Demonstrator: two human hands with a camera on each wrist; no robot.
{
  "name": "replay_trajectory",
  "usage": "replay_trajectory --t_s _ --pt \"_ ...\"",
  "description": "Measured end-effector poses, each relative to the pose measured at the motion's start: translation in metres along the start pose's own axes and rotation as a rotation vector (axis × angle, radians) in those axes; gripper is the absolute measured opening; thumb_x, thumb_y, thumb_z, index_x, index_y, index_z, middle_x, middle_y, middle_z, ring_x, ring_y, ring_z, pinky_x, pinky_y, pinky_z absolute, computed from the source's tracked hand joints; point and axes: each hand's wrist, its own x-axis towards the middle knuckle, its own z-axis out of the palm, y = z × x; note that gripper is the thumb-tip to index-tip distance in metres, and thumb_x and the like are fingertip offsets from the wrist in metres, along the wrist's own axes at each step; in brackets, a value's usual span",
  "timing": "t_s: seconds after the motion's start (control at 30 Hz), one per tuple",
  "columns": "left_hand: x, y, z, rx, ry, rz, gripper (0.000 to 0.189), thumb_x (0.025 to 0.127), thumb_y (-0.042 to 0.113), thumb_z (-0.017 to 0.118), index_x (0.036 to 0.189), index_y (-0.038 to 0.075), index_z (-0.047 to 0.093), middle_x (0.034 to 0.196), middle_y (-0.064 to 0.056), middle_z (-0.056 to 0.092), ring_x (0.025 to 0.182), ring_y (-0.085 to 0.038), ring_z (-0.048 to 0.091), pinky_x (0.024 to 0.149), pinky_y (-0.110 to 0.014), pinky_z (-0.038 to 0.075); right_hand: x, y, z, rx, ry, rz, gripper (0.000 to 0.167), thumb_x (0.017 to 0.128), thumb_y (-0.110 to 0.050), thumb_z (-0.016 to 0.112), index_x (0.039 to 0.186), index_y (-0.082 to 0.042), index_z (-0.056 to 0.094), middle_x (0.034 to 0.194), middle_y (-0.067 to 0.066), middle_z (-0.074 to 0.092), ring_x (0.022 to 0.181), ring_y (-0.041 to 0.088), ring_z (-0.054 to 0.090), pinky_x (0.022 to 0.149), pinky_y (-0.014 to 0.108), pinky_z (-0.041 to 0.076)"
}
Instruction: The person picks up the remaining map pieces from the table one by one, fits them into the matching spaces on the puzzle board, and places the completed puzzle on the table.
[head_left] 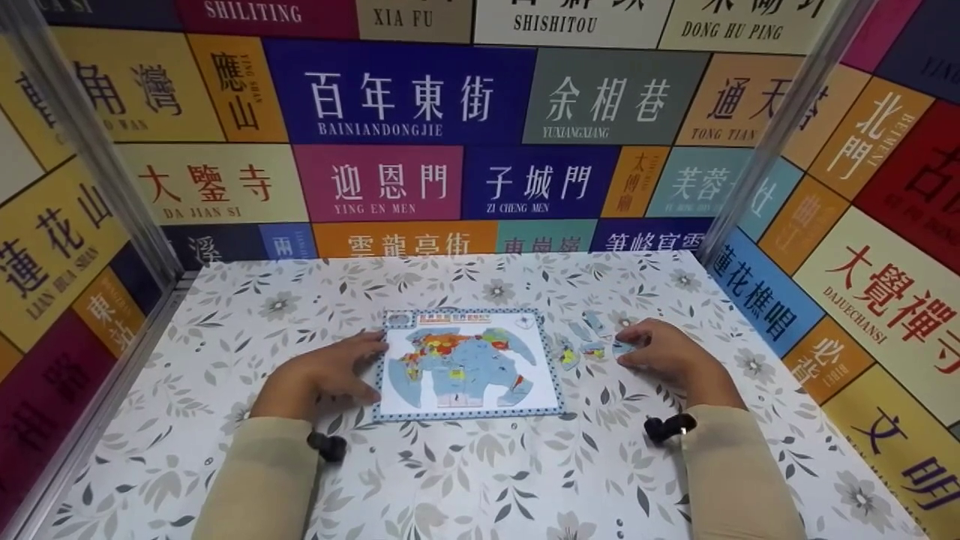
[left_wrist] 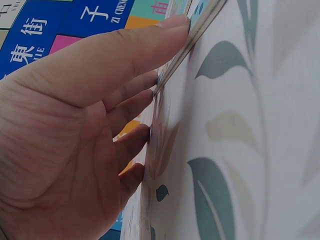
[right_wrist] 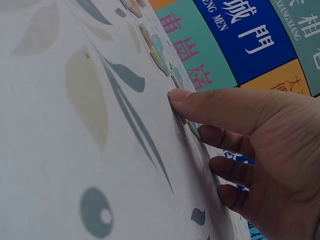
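Note:
A world map jigsaw puzzle board (head_left: 469,412) with a dotted blue border lies flat on the table, partly filled with pieces and with white gaps near its sides and bottom. My left hand (head_left: 326,373) rests at the board's left edge, fingers spread. In the left wrist view its thumb (left_wrist: 172,37) touches the board's rim. To the right of the board, my right hand (head_left: 667,352) pinches a small blue puzzle piece (head_left: 622,347) between thumb and fingers, low over the table. Several loose puzzle pieces (head_left: 568,355) lie between the board and that hand.
The table (head_left: 465,480) wears a white cloth printed with leaves and flowers. Panels with colourful place-name signs (head_left: 401,94) stand at the back and both sides, joined by metal corner posts (head_left: 772,120). A black wrist mount (head_left: 328,446) sits at each sleeve cuff.

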Motion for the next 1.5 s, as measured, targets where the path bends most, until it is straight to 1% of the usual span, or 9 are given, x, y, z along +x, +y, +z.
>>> replay_trajectory --t_s 0.13,0.23,0.63,0.83,0.93,1.07,1.17,1.3,1.5 --pt "-0.001 0.0 0.0 0.002 0.003 0.017 0.097 0.08 0.035 0.093 0.164 0.037 0.044 0.181 0.014 0.016 0.171 -0.033 0.007 0.136 -0.067 0.01 0.0 -0.001 -0.001 0.004 -0.005 -0.006 0.051 0.09 -0.033 0.087 0.137 -0.018 0.073 0.136 0.014 0.065 0.119 0.03 0.06 0.103 0.043 0.051" --pt "-0.002 0.001 0.0 0.003 0.003 0.021 0.097 0.08 0.035 0.093 0.164 0.036 0.044 0.181 0.013 0.015 0.171 -0.034 0.007 0.136 -0.067 0.01 0.001 -0.002 -0.001 -0.003 -0.011 -0.013 0.05 0.091 -0.033 0.086 0.136 -0.017 0.073 0.131 0.013 0.066 0.114 0.028 0.06 0.098 0.039 0.051" --pt "0.0 0.0 0.0 0.009 -0.006 0.0 0.097 0.08 0.037 0.093 0.163 0.04 0.043 0.181 0.016 0.015 0.171 -0.033 0.006 0.135 -0.068 0.009 0.0 -0.004 -0.001 -0.044 -0.009 -0.028 0.047 0.092 -0.039 0.085 0.131 -0.015 0.074 0.129 0.014 0.068 0.115 0.03 0.062 0.103 0.049 0.051" --pt "0.0 0.001 0.0 -0.003 -0.012 -0.014 0.098 0.08 0.037 0.094 0.163 0.041 0.043 0.181 0.017 0.014 0.171 -0.032 0.005 0.135 -0.068 0.009 -0.003 -0.01 -0.001 -0.037 -0.001 0.021 0.049 0.09 -0.045 0.085 0.13 -0.02 0.073 0.134 0.016 0.066 0.12 0.032 0.061 0.106 0.053 0.051" --pt "0.0 0.001 0.0 -0.006 -0.008 -0.024 0.098 0.08 0.037 0.094 0.163 0.042 0.043 0.181 0.018 0.014 0.171 -0.031 0.005 0.135 -0.068 0.009 -0.003 -0.017 -0.002 -0.041 0.006 0.046 0.051 0.089 -0.05 0.085 0.13 -0.023 0.072 0.138 0.015 0.064 0.122 0.033 0.061 0.105 0.051 0.051" --pt "0.001 0.001 0.001 -0.01 -0.001 -0.024 0.097 0.079 0.035 0.094 0.162 0.041 0.044 0.181 0.016 0.015 0.171 -0.031 0.005 0.136 -0.066 0.009 -0.001 -0.026 -0.004 -0.085 0.022 0.004 0.053 0.09 -0.051 0.084 0.132 -0.021 0.072 0.138 0.014 0.065 0.12 0.032 0.061 0.098 0.047 0.053" --pt "0.002 0.001 0.001 -0.013 0.001 -0.02 0.097 0.079 0.034 0.095 0.162 0.04 0.045 0.181 0.014 0.016 0.171 -0.032 0.006 0.136 -0.066 0.01 0.001 -0.032 -0.006 -0.114 0.034 -0.045 0.052 0.091 -0.047 0.084 0.132 -0.017 0.073 0.134 0.013 0.067 0.115 0.03 0.06 0.091 0.041 0.052" --pt "0.002 0.001 0.001 -0.024 -0.001 -0.03 0.098 0.078 0.034 0.095 0.161 0.042 0.046 0.181 0.015 0.016 0.171 -0.032 0.006 0.136 -0.066 0.01 0.001 -0.039 -0.007 -0.124 0.035 -0.047 0.052 0.092 -0.045 0.084 0.133 -0.016 0.072 0.131 0.012 0.067 0.109 0.028 0.059 0.085 0.036 0.051" --pt "0.001 0.002 0.0 -0.027 -0.006 -0.044 0.099 0.077 0.036 0.096 0.161 0.044 0.045 0.181 0.016 0.016 0.171 -0.033 0.006 0.135 -0.069 0.009 0.001 -0.051 -0.005 -0.15 0.043 -0.069 0.055 0.09 -0.05 0.084 0.132 -0.017 0.073 0.131 0.011 0.067 0.11 0.029 0.059 0.09 0.041 0.052"
